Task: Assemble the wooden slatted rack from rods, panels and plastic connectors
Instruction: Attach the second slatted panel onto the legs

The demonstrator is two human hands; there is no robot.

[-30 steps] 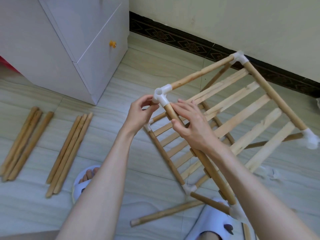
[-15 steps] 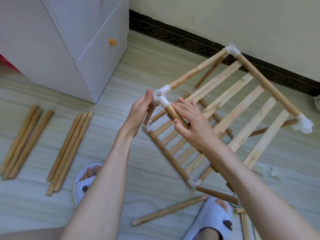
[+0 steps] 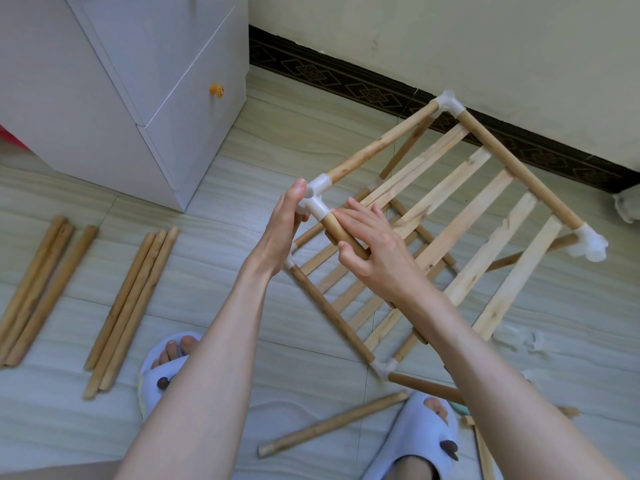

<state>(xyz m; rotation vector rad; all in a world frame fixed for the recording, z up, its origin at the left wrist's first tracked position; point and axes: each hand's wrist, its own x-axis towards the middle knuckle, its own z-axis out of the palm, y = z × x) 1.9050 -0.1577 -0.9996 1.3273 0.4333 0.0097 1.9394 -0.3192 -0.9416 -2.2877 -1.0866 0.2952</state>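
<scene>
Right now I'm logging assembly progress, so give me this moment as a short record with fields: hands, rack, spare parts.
left hand: left hand with straight fingers pressed against the white corner connector
right hand: right hand fingers curled round the rod just below that connector
rack: slatted rack partly built, tilted, lower slatted tier beneath
spare rods: two bundles of three on the floor at left; one loose rod between the slippers
nearby: white cabinet
</scene>
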